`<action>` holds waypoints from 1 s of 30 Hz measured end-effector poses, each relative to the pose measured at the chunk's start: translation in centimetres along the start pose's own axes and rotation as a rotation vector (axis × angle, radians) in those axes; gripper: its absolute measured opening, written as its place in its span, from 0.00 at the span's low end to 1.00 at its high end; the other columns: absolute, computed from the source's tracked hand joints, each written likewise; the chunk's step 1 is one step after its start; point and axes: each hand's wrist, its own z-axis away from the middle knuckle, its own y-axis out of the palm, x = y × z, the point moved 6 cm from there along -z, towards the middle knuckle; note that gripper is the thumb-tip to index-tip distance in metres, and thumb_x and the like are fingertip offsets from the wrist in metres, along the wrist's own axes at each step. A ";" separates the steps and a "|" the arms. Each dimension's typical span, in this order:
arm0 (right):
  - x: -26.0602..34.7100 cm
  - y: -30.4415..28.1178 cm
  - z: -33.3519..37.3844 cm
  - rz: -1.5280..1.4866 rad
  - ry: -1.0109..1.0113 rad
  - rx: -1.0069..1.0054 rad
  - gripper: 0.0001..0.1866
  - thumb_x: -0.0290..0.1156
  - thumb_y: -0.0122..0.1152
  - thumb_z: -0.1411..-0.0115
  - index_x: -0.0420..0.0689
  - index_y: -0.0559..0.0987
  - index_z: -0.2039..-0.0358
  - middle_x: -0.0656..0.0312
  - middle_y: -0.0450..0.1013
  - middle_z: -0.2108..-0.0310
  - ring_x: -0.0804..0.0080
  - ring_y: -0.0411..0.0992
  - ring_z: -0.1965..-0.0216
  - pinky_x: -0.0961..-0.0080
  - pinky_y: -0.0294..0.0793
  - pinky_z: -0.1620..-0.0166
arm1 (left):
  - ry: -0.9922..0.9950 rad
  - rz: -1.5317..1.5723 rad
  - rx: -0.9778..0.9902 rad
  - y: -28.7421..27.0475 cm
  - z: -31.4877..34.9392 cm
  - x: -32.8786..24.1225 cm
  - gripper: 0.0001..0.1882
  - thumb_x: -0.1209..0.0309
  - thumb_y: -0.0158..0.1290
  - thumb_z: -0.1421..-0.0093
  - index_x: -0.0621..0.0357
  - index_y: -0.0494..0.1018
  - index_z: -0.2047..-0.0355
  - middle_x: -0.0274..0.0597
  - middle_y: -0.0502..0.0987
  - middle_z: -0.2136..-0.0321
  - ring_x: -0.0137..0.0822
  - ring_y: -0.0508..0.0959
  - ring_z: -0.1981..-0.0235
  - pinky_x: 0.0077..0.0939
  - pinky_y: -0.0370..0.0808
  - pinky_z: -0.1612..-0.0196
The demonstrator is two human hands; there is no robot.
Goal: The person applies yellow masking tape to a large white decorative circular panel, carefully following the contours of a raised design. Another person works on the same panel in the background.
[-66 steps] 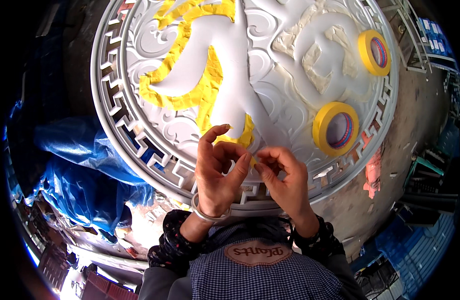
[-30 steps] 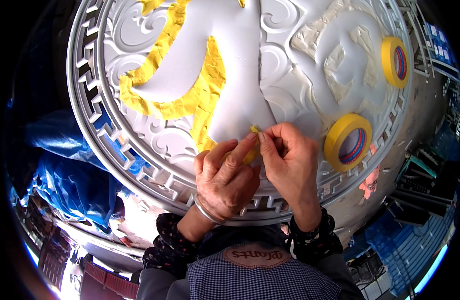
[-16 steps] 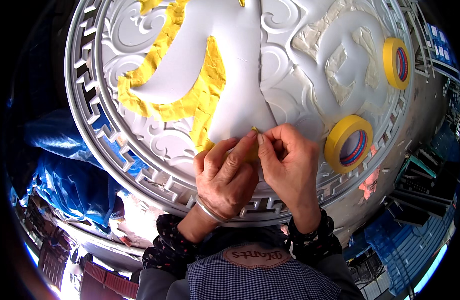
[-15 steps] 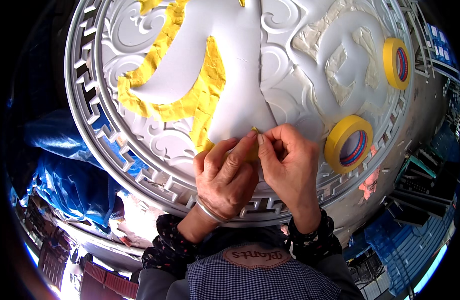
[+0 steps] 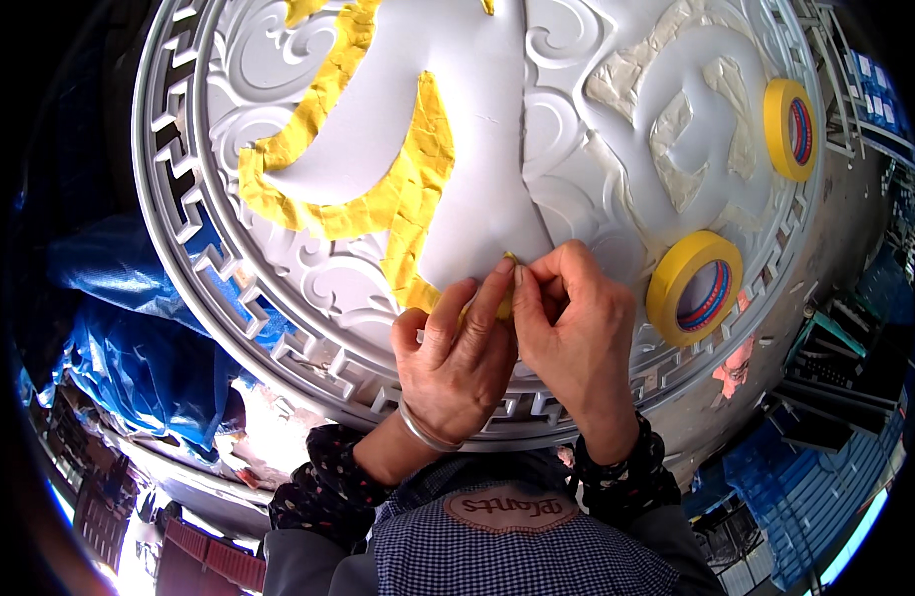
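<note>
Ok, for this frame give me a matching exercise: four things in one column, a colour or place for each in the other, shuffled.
Things:
1. nearer tape roll
2. farther tape roll
3. tarpaulin
4. bangle

Descriptions:
A. blue, under the white relief disc's left edge
B. yellow, just right of the right hand
C. silver, on the left hand's wrist
D. yellow, at the disc's upper right rim

Pairs: 1-B, 2-D, 3-A, 4-C

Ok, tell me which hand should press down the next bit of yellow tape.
Probably the left hand: its fingertips already lie on the yellow tape piece against the white relief panel, while the right hand pinches its end.
</note>
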 end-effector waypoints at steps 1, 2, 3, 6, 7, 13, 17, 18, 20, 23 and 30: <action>0.0 0.0 0.0 0.006 0.002 0.001 0.09 0.29 0.70 0.39 0.44 0.75 0.69 0.58 0.78 0.80 0.56 0.80 0.78 0.64 0.78 0.73 | 0.001 -0.007 0.008 0.0 0.0 -0.1 0.09 0.73 0.61 0.56 0.56 0.80 0.71 0.35 0.78 0.40 0.38 0.75 0.46 0.34 0.70 0.49; 0.1 0.0 -0.1 0.011 0.003 0.003 0.09 0.29 0.70 0.39 0.44 0.75 0.69 0.58 0.78 0.80 0.56 0.80 0.78 0.64 0.78 0.73 | -0.001 -0.009 0.005 0.0 0.0 -0.1 0.09 0.73 0.61 0.56 0.56 0.80 0.71 0.35 0.78 0.40 0.38 0.75 0.45 0.34 0.70 0.49; 0.1 0.0 -0.1 0.017 0.005 0.004 0.09 0.29 0.69 0.39 0.44 0.75 0.69 0.58 0.78 0.80 0.56 0.80 0.77 0.64 0.78 0.73 | -0.002 -0.011 0.002 0.0 0.0 -0.2 0.09 0.73 0.61 0.56 0.57 0.80 0.71 0.35 0.78 0.40 0.38 0.75 0.45 0.34 0.70 0.49; 0.0 0.0 -0.1 0.014 0.006 0.001 0.09 0.29 0.69 0.39 0.45 0.75 0.69 0.58 0.78 0.80 0.56 0.80 0.77 0.63 0.78 0.72 | -0.012 -0.012 0.017 -0.1 0.0 -0.4 0.10 0.73 0.60 0.55 0.58 0.81 0.69 0.35 0.78 0.40 0.37 0.75 0.45 0.34 0.69 0.49; 0.0 0.1 -0.1 0.016 -0.001 -0.002 0.09 0.30 0.69 0.39 0.45 0.75 0.69 0.58 0.78 0.80 0.55 0.80 0.78 0.63 0.78 0.73 | -0.016 -0.012 0.026 -0.2 0.0 -0.5 0.10 0.73 0.60 0.54 0.58 0.81 0.69 0.36 0.78 0.40 0.36 0.75 0.45 0.33 0.69 0.49; 0.2 0.2 0.2 0.093 -0.043 -0.019 0.10 0.32 0.67 0.37 0.46 0.73 0.67 0.58 0.76 0.81 0.53 0.78 0.79 0.59 0.76 0.74 | -0.065 0.012 0.109 0.0 0.4 -0.7 0.22 0.71 0.59 0.46 0.59 0.81 0.50 0.37 0.73 0.35 0.32 0.72 0.39 0.33 0.66 0.50; 0.6 0.2 0.3 0.139 -0.053 -0.030 0.10 0.32 0.66 0.36 0.46 0.73 0.66 0.58 0.76 0.81 0.52 0.78 0.79 0.59 0.75 0.75 | -0.083 0.025 0.134 -0.3 0.2 -0.8 0.26 0.71 0.59 0.46 0.62 0.78 0.45 0.37 0.74 0.35 0.32 0.73 0.39 0.33 0.66 0.49; 0.7 0.2 0.4 0.150 -0.053 -0.034 0.10 0.33 0.66 0.35 0.47 0.73 0.66 0.58 0.76 0.81 0.52 0.78 0.79 0.59 0.75 0.75 | -0.087 0.025 0.142 -0.4 0.1 -0.9 0.28 0.71 0.59 0.46 0.62 0.78 0.44 0.37 0.74 0.35 0.33 0.73 0.41 0.34 0.66 0.48; 0.7 0.1 0.5 0.150 -0.046 -0.028 0.10 0.33 0.66 0.35 0.47 0.73 0.66 0.58 0.76 0.80 0.53 0.78 0.79 0.59 0.75 0.75 | -0.090 0.023 0.154 -0.4 0.0 -0.9 0.29 0.70 0.60 0.47 0.62 0.78 0.43 0.37 0.74 0.35 0.34 0.73 0.41 0.35 0.66 0.46; 0.7 0.1 0.7 0.152 -0.057 -0.027 0.09 0.32 0.66 0.35 0.46 0.74 0.64 0.57 0.77 0.79 0.54 0.79 0.78 0.60 0.75 0.74 | -0.086 0.016 0.165 -0.5 -0.1 -0.9 0.27 0.70 0.59 0.46 0.62 0.78 0.44 0.38 0.74 0.35 0.34 0.73 0.41 0.35 0.66 0.46; -0.9 -1.1 3.1 0.022 -0.034 -0.041 0.11 0.27 0.68 0.38 0.45 0.76 0.56 0.59 0.77 0.78 0.56 0.79 0.77 0.63 0.76 0.72 | -0.036 -0.006 0.127 -0.6 -0.4 -0.9 0.14 0.73 0.62 0.47 0.61 0.81 0.59 0.39 0.75 0.36 0.35 0.76 0.43 0.35 0.67 0.48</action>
